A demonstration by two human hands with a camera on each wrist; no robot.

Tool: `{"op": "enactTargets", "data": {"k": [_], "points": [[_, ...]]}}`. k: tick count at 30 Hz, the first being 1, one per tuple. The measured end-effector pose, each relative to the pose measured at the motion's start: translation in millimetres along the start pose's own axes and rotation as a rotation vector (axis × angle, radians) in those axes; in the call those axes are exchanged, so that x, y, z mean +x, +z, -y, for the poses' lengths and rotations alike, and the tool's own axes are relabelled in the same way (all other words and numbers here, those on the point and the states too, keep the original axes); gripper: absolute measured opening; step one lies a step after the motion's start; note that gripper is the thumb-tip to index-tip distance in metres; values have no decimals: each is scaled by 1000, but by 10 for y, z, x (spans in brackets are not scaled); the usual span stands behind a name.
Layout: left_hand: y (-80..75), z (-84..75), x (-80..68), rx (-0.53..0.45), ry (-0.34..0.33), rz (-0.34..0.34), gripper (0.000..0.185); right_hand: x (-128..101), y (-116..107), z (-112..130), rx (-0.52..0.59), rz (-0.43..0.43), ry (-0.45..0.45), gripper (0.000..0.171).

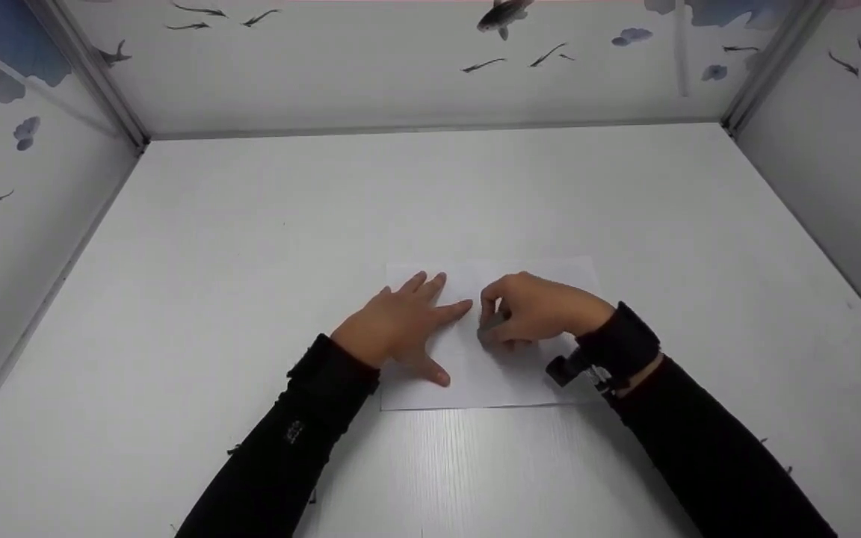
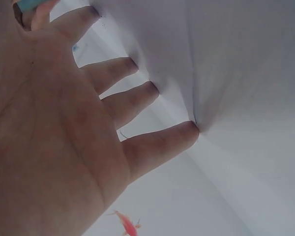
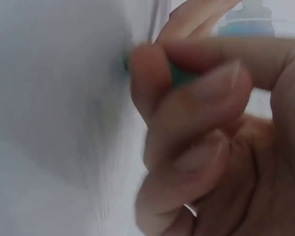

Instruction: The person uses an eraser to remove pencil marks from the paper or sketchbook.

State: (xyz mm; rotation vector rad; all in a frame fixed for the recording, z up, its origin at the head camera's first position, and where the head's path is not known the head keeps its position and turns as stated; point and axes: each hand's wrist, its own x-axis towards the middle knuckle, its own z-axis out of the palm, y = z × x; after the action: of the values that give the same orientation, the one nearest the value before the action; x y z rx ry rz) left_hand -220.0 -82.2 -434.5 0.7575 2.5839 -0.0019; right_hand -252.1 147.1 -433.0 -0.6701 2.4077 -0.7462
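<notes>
A white sheet of paper (image 1: 490, 385) lies flat on the white table (image 1: 430, 202). My left hand (image 1: 400, 325) lies flat on the sheet's left part with its fingers spread, and the fingertips (image 2: 189, 130) press into the paper (image 2: 221, 59). My right hand (image 1: 531, 310) sits just to the right of it, fingers curled. It pinches a small green block (image 3: 179, 76) and holds it down against the paper (image 3: 54, 98). The block shows as a small dark piece (image 1: 490, 329) under the fingers in the head view. Most of it is hidden by the fingers (image 3: 152, 73).
White walls printed with fish and blue blotches close in the table at the left (image 1: 12, 194), back (image 1: 415, 67) and right (image 1: 834, 157). A small dark camera (image 1: 569, 368) is strapped at my right wrist. Faint grey streaks (image 3: 108, 167) mark the paper near the block.
</notes>
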Motion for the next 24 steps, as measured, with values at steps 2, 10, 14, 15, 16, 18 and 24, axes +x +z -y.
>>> {"op": "enactTargets", "data": {"k": [2,10,14,15,16,18,24], "points": [[0,-2,-8,-5,-2,3,108,0,1,5,-11,-20,14,7],[11,-4,-12,-7,1,-9,107,6,11,-2,-20,-6,5,8],[1,-9,-7,10,-1,-4,107,8,-4,-16,5,-7,53,7],[-3,-12,-8,10,-4,-3,107,7,-5,-21,3,-41,66,6],[-6,-14,-8,11,-6,-2,107,7,-4,-25,-3,-69,73,6],[-9,-19,-11,10,-9,-2,107,8,0,-28,-6,-76,57,6],[-12,-28,-28,-9,-5,-12,107,13,-2,-31,-2,-41,27,7]]}}
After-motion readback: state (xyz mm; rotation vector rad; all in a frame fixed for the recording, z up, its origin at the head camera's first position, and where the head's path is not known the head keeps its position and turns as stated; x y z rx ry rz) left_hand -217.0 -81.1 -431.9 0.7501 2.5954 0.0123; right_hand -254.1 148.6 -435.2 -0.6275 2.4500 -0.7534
